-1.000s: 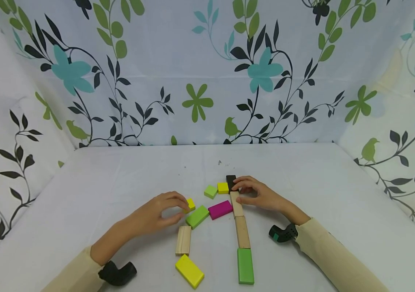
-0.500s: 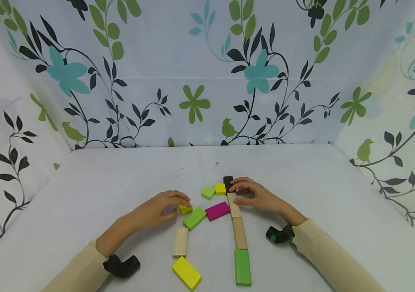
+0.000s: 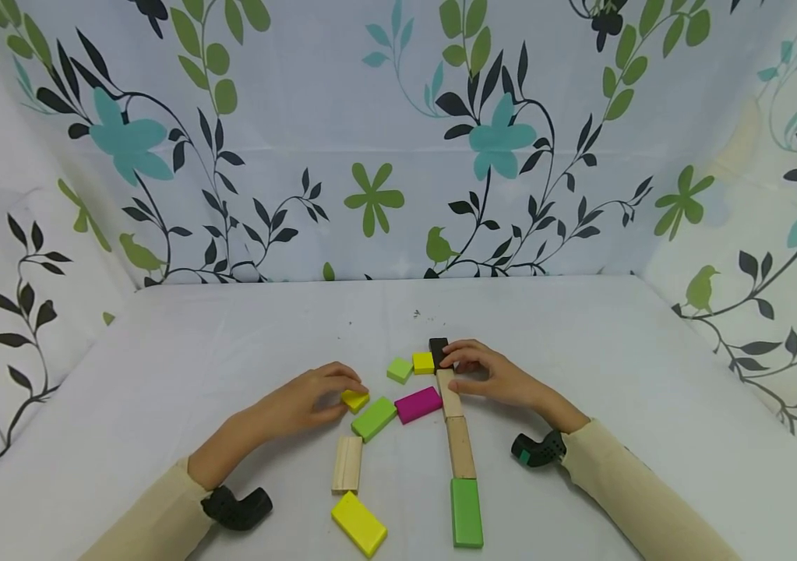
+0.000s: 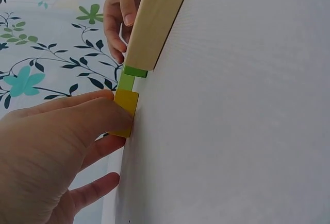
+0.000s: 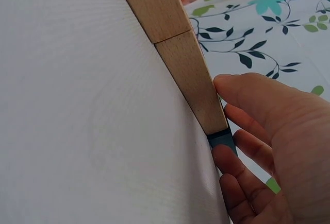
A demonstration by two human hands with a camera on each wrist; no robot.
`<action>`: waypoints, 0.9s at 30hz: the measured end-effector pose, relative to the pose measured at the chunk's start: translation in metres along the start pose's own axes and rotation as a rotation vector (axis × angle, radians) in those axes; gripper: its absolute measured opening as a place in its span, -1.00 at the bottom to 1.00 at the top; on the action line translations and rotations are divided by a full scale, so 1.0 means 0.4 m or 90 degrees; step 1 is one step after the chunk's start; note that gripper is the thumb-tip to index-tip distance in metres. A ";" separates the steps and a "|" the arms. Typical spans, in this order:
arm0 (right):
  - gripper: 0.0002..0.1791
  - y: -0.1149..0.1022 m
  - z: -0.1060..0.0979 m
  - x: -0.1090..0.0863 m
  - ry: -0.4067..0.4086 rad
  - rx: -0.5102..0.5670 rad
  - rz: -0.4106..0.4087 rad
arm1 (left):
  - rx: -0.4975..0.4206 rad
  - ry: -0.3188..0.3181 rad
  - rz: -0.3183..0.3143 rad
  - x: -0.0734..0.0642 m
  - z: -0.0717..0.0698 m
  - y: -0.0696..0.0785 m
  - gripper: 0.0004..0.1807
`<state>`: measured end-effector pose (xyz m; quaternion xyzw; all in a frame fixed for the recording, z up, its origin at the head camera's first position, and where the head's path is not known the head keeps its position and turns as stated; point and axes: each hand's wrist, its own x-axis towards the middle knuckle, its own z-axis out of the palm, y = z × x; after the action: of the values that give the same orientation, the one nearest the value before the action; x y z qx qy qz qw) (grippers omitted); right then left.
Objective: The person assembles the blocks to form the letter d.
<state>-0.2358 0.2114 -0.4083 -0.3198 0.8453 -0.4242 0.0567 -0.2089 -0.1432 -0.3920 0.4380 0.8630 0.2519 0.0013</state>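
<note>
My left hand (image 3: 300,401) pinches a small yellow block (image 3: 354,401) beside the upper left end of a lime green block (image 3: 373,420). The left wrist view shows thumb and fingers on either side of that yellow block (image 4: 127,100). My right hand (image 3: 499,378) has its fingertips at a black block (image 3: 435,351), the thumb close along a pale wooden block (image 3: 450,396). In the right wrist view its fingers are loosely bent about the dark block (image 5: 223,140). A magenta block (image 3: 418,405) bridges between the lime green block and the pale wooden one.
Below the pale block follow a wooden block (image 3: 460,448) and a green block (image 3: 467,513). On the left lie a grooved wooden block (image 3: 347,465) and a larger yellow block (image 3: 359,525). A small yellow cube (image 3: 422,363) and a small green cube (image 3: 400,370) sit near the black block.
My left hand has pulled the small yellow block slightly left and down, turning it beside the lime green block. The right hand stays in its place.
</note>
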 end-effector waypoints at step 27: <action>-0.66 0.002 0.001 0.001 0.000 0.004 0.004 | -0.012 0.083 0.013 -0.037 -0.012 0.012 -0.66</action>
<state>-0.2363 0.2110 -0.4090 -0.3173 0.8448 -0.4269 0.0590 -0.1973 -0.1540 -0.3889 0.4295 0.8542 0.2881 -0.0531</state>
